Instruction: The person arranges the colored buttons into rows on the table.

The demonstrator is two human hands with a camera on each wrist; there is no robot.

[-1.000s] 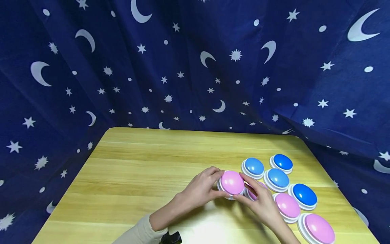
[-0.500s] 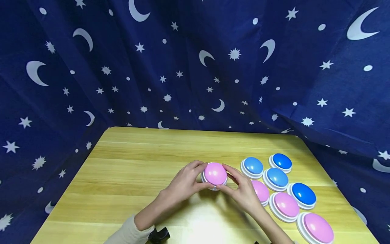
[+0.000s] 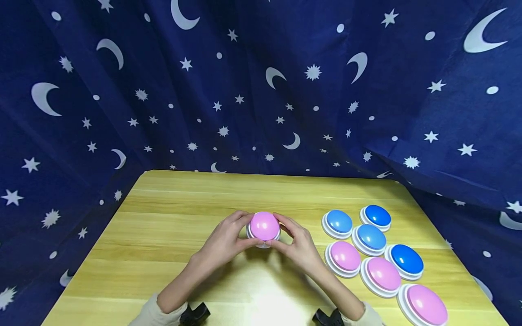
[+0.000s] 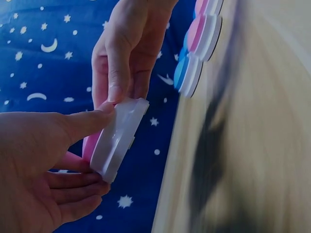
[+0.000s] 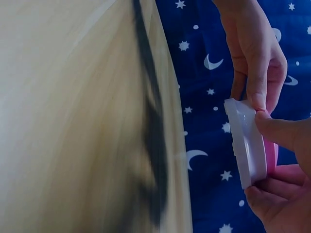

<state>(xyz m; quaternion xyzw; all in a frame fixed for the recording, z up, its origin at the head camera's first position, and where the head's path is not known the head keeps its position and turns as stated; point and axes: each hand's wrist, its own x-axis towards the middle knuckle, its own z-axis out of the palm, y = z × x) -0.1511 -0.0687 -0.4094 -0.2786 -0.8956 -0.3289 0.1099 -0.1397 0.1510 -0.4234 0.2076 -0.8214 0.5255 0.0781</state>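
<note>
Since the earlier frame the pink button (image 3: 265, 225) has shifted toward nine o'clock, raised off the wooden counter (image 3: 163, 217). Seven other buttons (image 3: 383, 274), blue and pink, lie at three to four o'clock from it. The left hand (image 3: 223, 237) grips it from eight o'clock, the right hand (image 3: 301, 246) from four, fingers (image 4: 80, 196) spread around its white base (image 4: 119, 141), thumbs (image 4: 92, 121) close together at six.

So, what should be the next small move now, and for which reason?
I would probably lower the held glossy round pink button with the white base onto the pale wooden table. The left grip and right grip hold its opposite sides, and both wrist views show a gap beneath it.
</note>
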